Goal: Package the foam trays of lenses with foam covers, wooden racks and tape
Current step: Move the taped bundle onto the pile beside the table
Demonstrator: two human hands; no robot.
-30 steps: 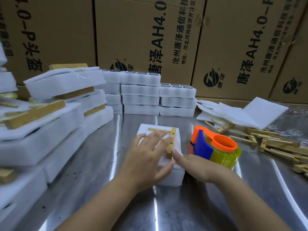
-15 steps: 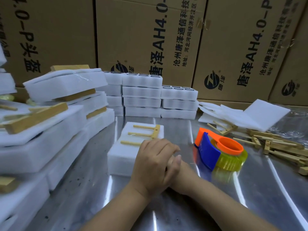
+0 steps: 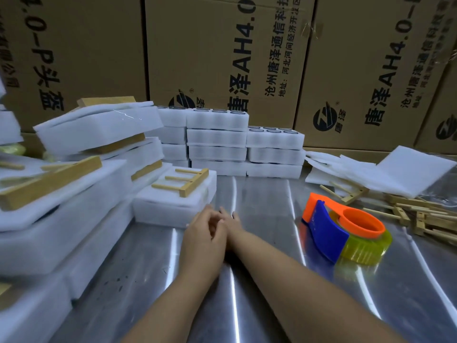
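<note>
A white foam package (image 3: 173, 206) with a wooden rack (image 3: 186, 181) on its top lies on the steel table, pushed up against the pile of finished packages (image 3: 61, 194) at the left. My left hand (image 3: 202, 233) and my right hand (image 3: 231, 224) hover side by side just in front of its near right corner, fingers relaxed, holding nothing. An orange and blue tape dispenser (image 3: 346, 231) with yellow tape rests on the table to the right of my hands.
Stacks of uncovered lens trays (image 3: 247, 142) stand at the back centre. Loose foam covers (image 3: 385, 174) and several wooden racks (image 3: 420, 216) lie at the right. Cardboard boxes (image 3: 222, 58) wall off the back. The steel table (image 3: 272, 280) spreads in front.
The foam package with its rack slid away to the left, against the finished pile. Both hands came off it and now hover together in front of it.
</note>
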